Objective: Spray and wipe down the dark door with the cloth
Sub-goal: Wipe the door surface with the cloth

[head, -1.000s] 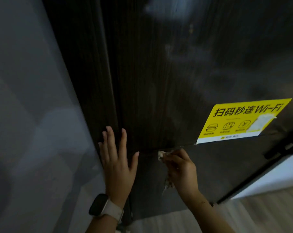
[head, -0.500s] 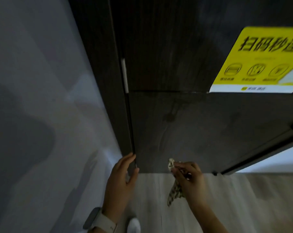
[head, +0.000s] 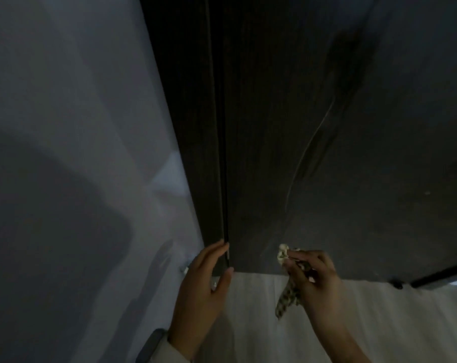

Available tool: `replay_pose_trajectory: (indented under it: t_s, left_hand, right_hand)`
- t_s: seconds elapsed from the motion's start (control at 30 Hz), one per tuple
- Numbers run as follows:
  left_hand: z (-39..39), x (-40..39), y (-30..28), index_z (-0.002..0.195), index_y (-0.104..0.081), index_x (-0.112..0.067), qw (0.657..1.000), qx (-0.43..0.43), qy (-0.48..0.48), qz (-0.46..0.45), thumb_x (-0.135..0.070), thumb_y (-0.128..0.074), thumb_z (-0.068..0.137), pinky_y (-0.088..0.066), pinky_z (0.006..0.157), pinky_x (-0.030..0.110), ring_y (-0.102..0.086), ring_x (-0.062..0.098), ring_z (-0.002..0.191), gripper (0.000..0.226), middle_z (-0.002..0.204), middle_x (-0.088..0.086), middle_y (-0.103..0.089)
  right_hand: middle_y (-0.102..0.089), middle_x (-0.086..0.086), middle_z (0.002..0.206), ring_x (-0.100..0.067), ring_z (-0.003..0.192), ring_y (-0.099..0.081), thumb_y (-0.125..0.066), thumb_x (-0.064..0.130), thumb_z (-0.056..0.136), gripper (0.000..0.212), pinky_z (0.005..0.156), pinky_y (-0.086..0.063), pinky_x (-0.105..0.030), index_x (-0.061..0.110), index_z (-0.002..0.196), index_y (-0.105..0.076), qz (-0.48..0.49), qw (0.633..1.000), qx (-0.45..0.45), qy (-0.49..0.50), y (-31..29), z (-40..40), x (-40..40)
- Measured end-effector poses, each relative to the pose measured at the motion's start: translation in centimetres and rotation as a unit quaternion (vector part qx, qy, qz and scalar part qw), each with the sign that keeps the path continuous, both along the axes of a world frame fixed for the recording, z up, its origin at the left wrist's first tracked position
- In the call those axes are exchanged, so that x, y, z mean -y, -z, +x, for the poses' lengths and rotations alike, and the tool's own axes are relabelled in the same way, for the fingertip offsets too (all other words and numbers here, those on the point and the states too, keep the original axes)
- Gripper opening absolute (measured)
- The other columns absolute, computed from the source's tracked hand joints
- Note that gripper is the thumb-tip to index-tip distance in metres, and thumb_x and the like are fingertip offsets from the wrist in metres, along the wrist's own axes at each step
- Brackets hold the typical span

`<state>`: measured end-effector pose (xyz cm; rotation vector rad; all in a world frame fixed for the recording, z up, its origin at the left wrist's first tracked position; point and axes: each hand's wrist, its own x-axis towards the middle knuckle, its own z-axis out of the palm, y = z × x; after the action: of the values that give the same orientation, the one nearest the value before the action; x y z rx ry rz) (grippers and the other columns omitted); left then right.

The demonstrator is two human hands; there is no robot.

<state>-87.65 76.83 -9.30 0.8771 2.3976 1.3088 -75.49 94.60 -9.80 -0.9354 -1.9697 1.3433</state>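
Dark wood grain fills most of your view: the door (head: 313,127) stands close in front of you and runs from the top of the scene down to its bottom edge, just above the pale floor (head: 379,323). A thin curved streak crosses the door's face right of centre, with a darker smudge above it.

Your left hand (head: 201,286) is at the door's lower left corner. Its fingers (head: 214,251) lie nearly straight against the dark frame strip (head: 196,153) on the left side of the door's edge, and the thumb reaches round under the bottom corner, so the corner sits loosely between thumb and fingers. I cannot tell how firmly you are holding it. A watch (head: 151,344) on a light band shows at that wrist, near the bottom of the view.

Your right hand (head: 313,281) is to the right of the left, well apart from it, low against the door's bottom edge. Its fingers are curled round the cloth (head: 286,297), a small patterned rag. One bunched light end pokes out at the fingertips, at the door's face just above the bottom edge; whether it touches the door is unclear. The rest of the rag hangs down below your palm over the floor.

On the left a grey wall (head: 65,127) carries broad soft shadows. At the far right, under the door's lower corner, a dark bar slants across the floor beside a small dark knob (head: 396,285).
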Motion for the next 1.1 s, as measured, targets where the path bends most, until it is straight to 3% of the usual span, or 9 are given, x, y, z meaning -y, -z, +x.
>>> replay_pose_trajectory:
  t_s: [0.13, 0.3, 0.47, 0.63, 0.87, 1.0, 1.07, 1.1]
  left_hand:
    - [-2.0, -2.0, 5.7, 0.133, -0.041, -0.05, 0.996, -0.08, 0.009, 0.027, -0.039, -0.054, 0.094, -0.026, 0.108, 0.007, -0.033, -0.006, 0.136, 0.043, 0.148, -0.025, -0.037]
    - [-2.8, -4.1, 6.1, 0.138, -0.038, -0.049, 0.971, -0.226, 0.053, 0.055, -0.038, -0.052, 0.096, -0.026, 0.115, 0.024, -0.022, -0.01, 0.139, 0.045, 0.151, -0.035, -0.021]
    - [-3.0, -5.7, 1.6, 0.142, -0.041, -0.039, 0.937, -0.333, 0.048, 0.097, -0.039, -0.051, 0.095, -0.025, 0.119, 0.034, -0.021, 0.002, 0.145, 0.048, 0.157, -0.021, -0.023]
    - [-7.0, -8.3, -4.8, 0.147, -0.039, -0.031, 0.888, -0.447, 0.016, 0.105, -0.032, -0.059, 0.094, -0.015, 0.121, 0.044, -0.011, 0.009, 0.151, 0.057, 0.163, -0.011, -0.017]
    - [-12.1, -12.7, -11.3, 0.154, -0.026, -0.021, 0.809, -0.58, -0.05, 0.081, -0.038, -0.049, 0.099, -0.007, 0.123, 0.046, -0.01, 0.02, 0.152, 0.062, 0.165, 0.004, -0.014]
    - [-14.3, -13.9, -11.5, 0.155, -0.025, -0.016, 0.768, -0.627, -0.129, 0.035, -0.046, -0.038, 0.096, 0.002, 0.122, 0.049, -0.013, 0.022, 0.151, 0.068, 0.165, 0.006, -0.014]
    - [-15.0, -14.1, -11.0, 0.154, -0.026, -0.015, 0.733, -0.663, -0.144, 0.04, -0.042, -0.037, 0.097, -0.002, 0.121, 0.052, -0.017, 0.023, 0.15, 0.065, 0.164, 0.008, -0.017]
    - [-15.2, -14.2, -10.8, 0.154, -0.028, -0.014, 0.722, -0.674, -0.147, 0.048, -0.041, -0.037, 0.097, -0.003, 0.12, 0.053, -0.018, 0.024, 0.15, 0.064, 0.163, 0.008, -0.018]
  right_hand:
    - [-0.061, 0.009, 0.091, -0.004, 0.09, -0.062, -0.078, 0.006, 0.077, 0.019, 0.071, -0.043, -0.006, 0.021, 0.088, -0.076, 0.087, 0.992, -0.096, -0.002, 5.5, -2.0, -1.9]
    - [-0.065, 0.009, 0.099, -0.007, 0.095, -0.064, -0.078, 0.009, 0.077, 0.026, 0.077, -0.047, -0.011, 0.018, 0.101, -0.072, 0.254, 0.949, -0.188, -0.01, 5.9, -1.6, -4.0]
    - [-0.062, 0.015, 0.103, 0.008, 0.097, -0.06, -0.078, 0.015, 0.078, 0.041, 0.083, -0.045, -0.006, 0.015, 0.117, -0.065, 0.344, 0.913, -0.218, 0.032, -0.4, -1.1, -5.6]
    - [-0.06, 0.006, 0.105, -0.002, 0.101, -0.059, -0.077, 0.01, 0.082, 0.036, 0.092, -0.042, -0.008, 0.01, 0.117, -0.068, 0.45, 0.865, -0.213, 0.069, -8.6, -4.3, -8.9]
    - [-0.055, 0.005, 0.106, 0.0, 0.097, -0.052, -0.071, 0.014, 0.088, 0.042, 0.088, -0.039, -0.004, 0.009, 0.127, -0.058, 0.494, 0.828, -0.248, 0.095, -17.4, -9.2, -12.2]
    - [-0.054, -0.002, 0.101, -0.009, 0.094, -0.056, -0.07, 0.007, 0.087, 0.02, 0.086, -0.045, -0.015, 0.002, 0.106, -0.066, 0.493, 0.809, -0.296, 0.121, -16.6, -11.8, -12.6]
    - [-0.054, -0.005, 0.096, -0.012, 0.09, -0.055, -0.069, -0.001, 0.086, 0.008, 0.082, -0.044, -0.017, 0.0, 0.092, -0.064, 0.511, 0.795, -0.308, 0.111, -13.7, -12.3, -12.1]
    - [-0.055, -0.004, 0.095, -0.012, 0.089, -0.054, -0.068, -0.003, 0.084, 0.01, 0.082, -0.043, -0.017, 0.003, 0.089, -0.062, 0.519, 0.804, -0.278, 0.08, -11.4, -11.9, -11.4]
